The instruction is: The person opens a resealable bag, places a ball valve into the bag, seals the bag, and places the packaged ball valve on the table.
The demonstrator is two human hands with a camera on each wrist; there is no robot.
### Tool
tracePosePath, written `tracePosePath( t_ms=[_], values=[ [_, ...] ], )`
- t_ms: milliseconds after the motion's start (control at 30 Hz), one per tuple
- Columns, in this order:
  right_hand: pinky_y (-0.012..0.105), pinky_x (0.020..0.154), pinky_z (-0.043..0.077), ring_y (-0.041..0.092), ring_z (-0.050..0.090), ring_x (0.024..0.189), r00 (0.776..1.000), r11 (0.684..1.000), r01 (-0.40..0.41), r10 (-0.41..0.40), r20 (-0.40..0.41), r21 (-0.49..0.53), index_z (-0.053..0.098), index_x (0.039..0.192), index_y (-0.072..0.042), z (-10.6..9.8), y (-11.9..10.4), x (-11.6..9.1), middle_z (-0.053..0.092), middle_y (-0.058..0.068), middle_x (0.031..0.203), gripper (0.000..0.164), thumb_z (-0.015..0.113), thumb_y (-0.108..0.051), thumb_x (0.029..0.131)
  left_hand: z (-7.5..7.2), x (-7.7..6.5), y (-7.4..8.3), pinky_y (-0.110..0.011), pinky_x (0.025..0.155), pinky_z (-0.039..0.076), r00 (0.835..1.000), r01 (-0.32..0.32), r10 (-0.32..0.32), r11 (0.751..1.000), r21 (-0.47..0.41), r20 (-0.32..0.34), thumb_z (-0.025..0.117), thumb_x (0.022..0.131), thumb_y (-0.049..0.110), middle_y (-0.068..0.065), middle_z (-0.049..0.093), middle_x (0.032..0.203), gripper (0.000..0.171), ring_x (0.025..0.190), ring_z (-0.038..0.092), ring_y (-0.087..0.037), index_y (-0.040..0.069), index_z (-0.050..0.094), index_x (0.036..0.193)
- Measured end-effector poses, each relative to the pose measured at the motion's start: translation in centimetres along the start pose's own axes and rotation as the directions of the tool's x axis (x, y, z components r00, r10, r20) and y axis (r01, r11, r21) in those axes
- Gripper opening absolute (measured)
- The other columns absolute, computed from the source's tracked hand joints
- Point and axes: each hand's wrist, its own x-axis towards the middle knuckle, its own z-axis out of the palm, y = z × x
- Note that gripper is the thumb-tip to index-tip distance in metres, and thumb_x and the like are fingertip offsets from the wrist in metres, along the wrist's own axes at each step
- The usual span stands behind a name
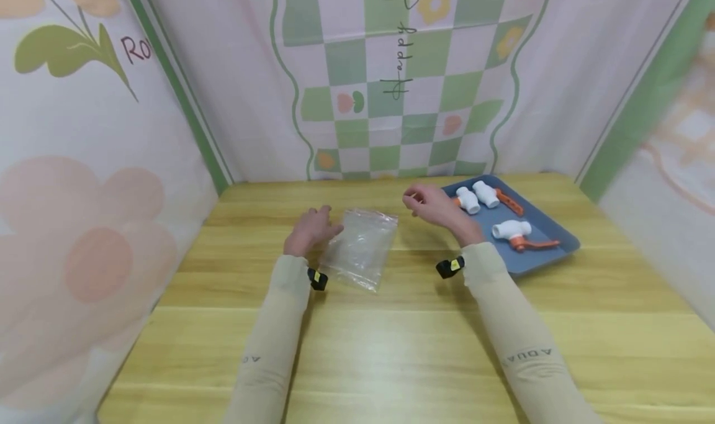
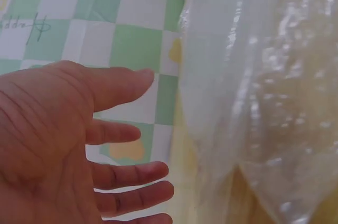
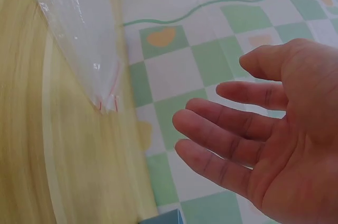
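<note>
A clear zip-top plastic bag (image 1: pixel 362 250) lies on the wooden table between my two hands, its red-lined zip edge toward the back. My left hand (image 1: pixel 314 228) hovers at the bag's left side, fingers spread and nothing in them; the left wrist view shows the palm (image 2: pixel 42 139) beside the crinkled plastic (image 2: pixel 296 76). To the right of the bag, my right hand (image 1: pixel 432 205) is held in the air near the tray's left edge. Its fingers (image 3: pixel 216 134) are loosely bent and hold nothing in the right wrist view, where the bag's corner (image 3: pixel 100 86) also shows.
On the right stands a blue-grey tray (image 1: pixel 539 264) with three white ball valves with orange handles: one at the front (image 1: pixel 511 230), two at the back (image 1: pixel 485 194), one partly behind my right hand. Printed curtains (image 1: pixel 385 101) enclose the table (image 1: pixel 357 362) at the back and sides.
</note>
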Motion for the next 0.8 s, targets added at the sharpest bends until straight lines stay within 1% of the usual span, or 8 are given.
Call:
tracePosePath(
  t_ms=[67,167,367,533,567,633,700,800],
  values=[
    [0.04,0.074,0.051,0.028,0.064,0.085,1.0,1.0,0.003,-0.003,0.012,0.008,0.057,0.117,-0.007,0.2,0.0,0.0,0.061,0.014,0.108,0.034,0.044,-0.031,0.097,0.3,0.0,0.0,-0.055,0.098,0.037,1.0,0.019,-0.019,1.0,0.002,-0.002,0.054,0.09,0.046,-0.016,0.045,0.133,0.067,0.124,0.039,-0.036,0.012,0.031,0.142],
    [0.038,0.073,0.051,0.028,0.065,0.085,1.0,1.0,0.007,-0.007,0.026,0.019,0.058,0.114,-0.007,0.4,0.0,0.0,0.062,0.013,0.105,0.033,0.044,-0.031,0.097,0.7,0.0,-0.2,-0.056,0.098,0.037,0.999,0.045,-0.045,0.999,0.003,0.008,0.053,0.09,0.047,-0.015,0.047,0.132,0.066,0.125,0.039,-0.036,0.012,0.032,0.142],
    [0.036,0.07,0.051,0.027,0.065,0.084,1.0,1.0,0.0,-0.001,0.025,0.023,0.06,0.108,-0.009,0.4,0.1,-0.2,0.062,0.014,0.099,0.031,0.043,-0.032,0.098,1.4,0.0,-0.5,-0.058,0.1,0.033,0.996,0.083,-0.083,0.996,-0.016,0.025,0.056,0.089,0.046,-0.018,0.037,0.141,0.068,0.129,0.033,-0.038,0.012,0.033,0.142],
    [0.036,0.071,0.052,0.027,0.064,0.085,0.999,0.999,-0.011,0.009,0.047,0.045,0.06,0.108,-0.008,0.4,0.0,-0.3,0.062,0.016,0.1,0.031,0.044,-0.032,0.098,1.5,0.0,-0.5,-0.059,0.097,0.035,0.996,0.084,-0.083,0.996,-0.028,0.028,0.059,0.086,0.047,-0.018,0.038,0.14,0.069,0.126,0.035,-0.039,0.011,0.036,0.14],
    [0.036,0.071,0.052,0.028,0.064,0.085,0.999,0.999,-0.011,0.009,0.05,0.048,0.06,0.109,-0.008,0.3,-0.1,-0.3,0.062,0.016,0.1,0.031,0.044,-0.031,0.098,1.5,0.0,-0.4,-0.058,0.096,0.036,0.996,0.081,-0.08,0.996,-0.022,0.024,0.06,0.085,0.048,-0.018,0.04,0.138,0.068,0.125,0.037,-0.039,0.011,0.037,0.139],
    [0.036,0.071,0.052,0.029,0.064,0.085,0.999,0.999,-0.014,0.011,0.052,0.049,0.06,0.109,-0.009,0.3,-0.2,-0.3,0.062,0.016,0.1,0.03,0.044,-0.032,0.098,1.6,0.0,-0.2,-0.054,0.09,0.042,0.997,0.074,-0.074,0.997,-0.011,0.019,0.062,0.084,0.048,-0.016,0.048,0.127,0.063,0.116,0.044,-0.036,0.009,0.045,0.13],
    [0.036,0.071,0.052,0.029,0.065,0.085,0.998,0.999,-0.011,0.009,0.054,0.039,0.061,0.108,-0.009,0.3,-0.2,-0.3,0.062,0.017,0.101,0.03,0.044,-0.032,0.098,1.8,0.1,-0.2,-0.048,0.081,0.046,0.998,0.064,-0.064,0.998,0.011,0.015,0.064,0.083,0.048,-0.013,0.053,0.112,0.053,0.103,0.048,-0.032,0.009,0.052,0.117],
    [0.036,0.071,0.052,0.029,0.065,0.085,0.998,1.0,-0.014,0.012,0.064,0.027,0.061,0.108,-0.009,0.3,-0.3,-0.2,0.062,0.019,0.102,0.03,0.044,-0.031,0.098,2.1,0.3,-0.2,-0.038,0.067,0.047,0.997,0.065,-0.066,0.998,0.015,0.027,0.066,0.081,0.045,-0.008,0.054,0.094,0.041,0.087,0.051,-0.026,0.011,0.054,0.1]
  ],
)
